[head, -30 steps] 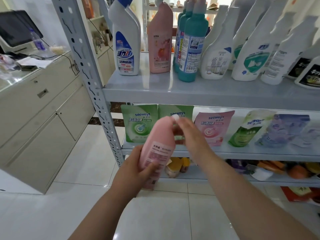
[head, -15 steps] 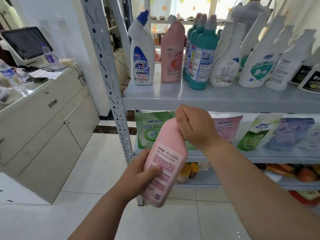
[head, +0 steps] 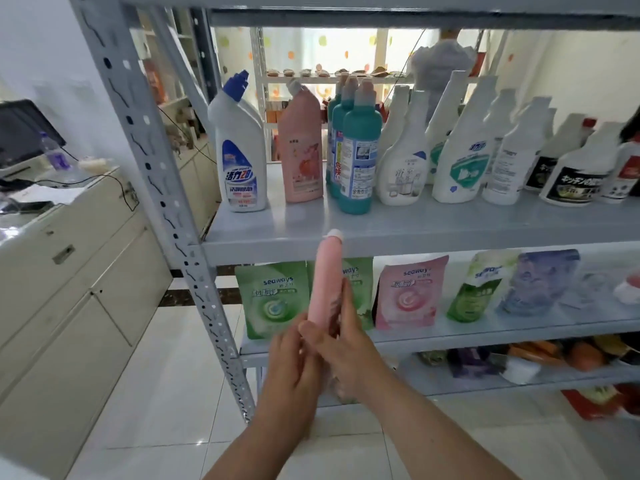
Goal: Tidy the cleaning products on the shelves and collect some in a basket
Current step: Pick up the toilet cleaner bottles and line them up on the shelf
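Observation:
I hold a pink bottle [head: 328, 275] upright and edge-on in front of the grey shelf [head: 450, 233], its white cap level with the shelf's front lip. My left hand [head: 291, 368] grips its lower part from the left, and my right hand [head: 341, 337] clasps it from the right, fingers along its side. On the shelf above stand a white bottle with a blue cap [head: 239, 150], a second pink bottle [head: 302, 147], teal bottles [head: 356, 150] and several white spray bottles [head: 464, 147]. No basket is in view.
The lower shelf [head: 485, 329] holds green pouches [head: 273, 299], a pink pouch [head: 408, 292] and others. A perforated grey upright [head: 162, 199] stands at the left. A beige counter with drawers [head: 69, 271] and a monitor [head: 20, 129] lies further left. The floor is white tile.
The pink bottle has turned from tilted with its label facing me to upright and edge-on. My right hand slid from the cap down to the bottle's side. The view rose.

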The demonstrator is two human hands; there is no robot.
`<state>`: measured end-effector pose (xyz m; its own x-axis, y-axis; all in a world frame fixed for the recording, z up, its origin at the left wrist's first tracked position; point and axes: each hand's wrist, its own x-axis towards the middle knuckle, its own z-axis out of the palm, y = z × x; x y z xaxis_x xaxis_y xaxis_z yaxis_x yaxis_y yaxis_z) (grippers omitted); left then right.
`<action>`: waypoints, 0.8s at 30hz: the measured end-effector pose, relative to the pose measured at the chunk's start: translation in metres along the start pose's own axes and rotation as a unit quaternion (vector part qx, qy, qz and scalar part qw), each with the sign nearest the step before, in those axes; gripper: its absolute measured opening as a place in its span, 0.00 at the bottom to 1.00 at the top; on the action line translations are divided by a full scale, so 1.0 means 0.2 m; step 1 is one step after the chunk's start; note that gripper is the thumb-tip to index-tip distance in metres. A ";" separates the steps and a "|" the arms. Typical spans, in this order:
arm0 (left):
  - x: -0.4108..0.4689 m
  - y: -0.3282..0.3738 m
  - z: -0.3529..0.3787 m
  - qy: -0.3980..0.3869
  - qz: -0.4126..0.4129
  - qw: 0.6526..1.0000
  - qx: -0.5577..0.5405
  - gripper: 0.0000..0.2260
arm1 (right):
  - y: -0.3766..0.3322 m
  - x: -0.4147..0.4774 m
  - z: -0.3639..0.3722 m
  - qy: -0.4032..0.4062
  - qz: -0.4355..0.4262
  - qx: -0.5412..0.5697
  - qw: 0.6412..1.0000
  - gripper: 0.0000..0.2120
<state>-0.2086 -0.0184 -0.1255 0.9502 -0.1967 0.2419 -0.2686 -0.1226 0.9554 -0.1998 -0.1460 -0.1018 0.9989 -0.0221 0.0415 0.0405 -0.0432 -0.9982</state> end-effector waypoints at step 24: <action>1.12 0.42 0.16 0.180 0.019 0.983 0.007 0.14 | -0.56 0.80 -0.65 0.010 -0.189 0.025 0.982 0.23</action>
<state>-0.0228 -0.1033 0.0034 0.9333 0.1562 0.3233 -0.3041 -0.1348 0.9430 -0.0479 -0.2737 0.0218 0.9120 -0.0340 0.4089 0.4090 -0.0037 -0.9125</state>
